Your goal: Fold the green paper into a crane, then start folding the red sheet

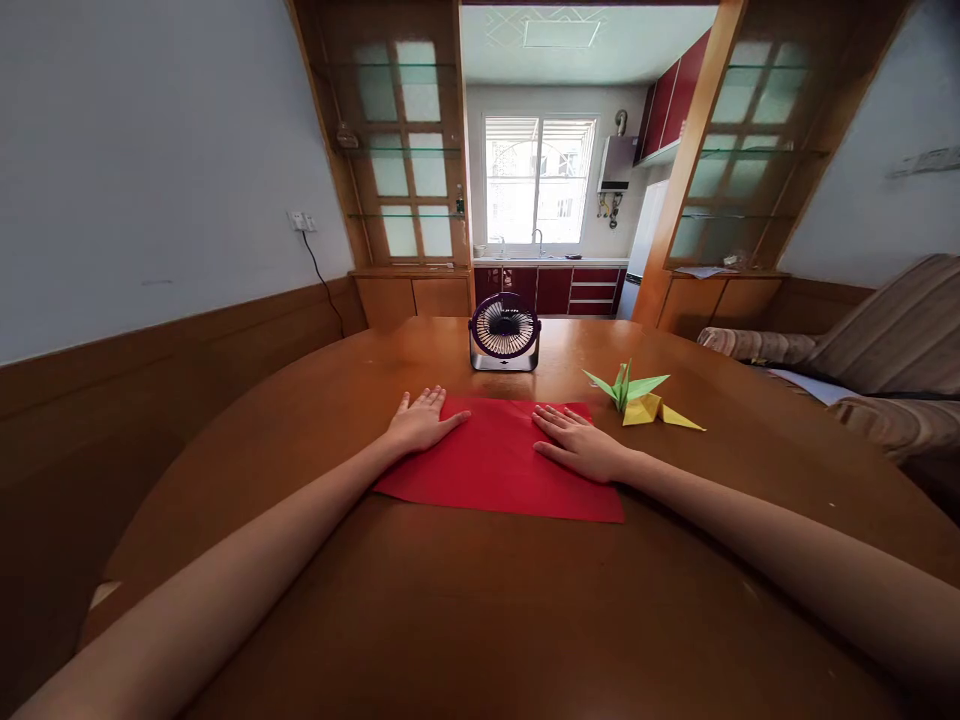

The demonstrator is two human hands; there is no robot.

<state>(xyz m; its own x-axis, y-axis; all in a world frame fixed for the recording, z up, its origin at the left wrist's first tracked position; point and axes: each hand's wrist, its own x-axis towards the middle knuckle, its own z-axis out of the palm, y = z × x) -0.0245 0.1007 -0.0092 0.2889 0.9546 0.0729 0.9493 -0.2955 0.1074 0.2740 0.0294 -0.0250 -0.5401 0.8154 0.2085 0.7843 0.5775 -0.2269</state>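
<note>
Head view: I see the left hand [421, 424] and right hand [583, 450] lying flat, thumbs apart from fingers, gripping nothing. Beneath and between them lies the red paper [495, 468], seemingly longest from hand to hand; neither is clearly nearer its middle. Beyond the right hand sit folded green paper [622, 387] and folded yellow paper [642, 409]; the fan [505, 326] stands ahead of both hands.

Daylight came through the back window [540, 180], which glared nearly white (the buildings [556, 185] outside looked washed out). The nearer room was dimmer, though the red paper [495, 470] looked evenly lit. The table [465, 600] carried a soft sheen. Wide-angle distortion stretched the forearms [247, 560], and the wall switches [932, 161] at the right edge were blurred.
</note>
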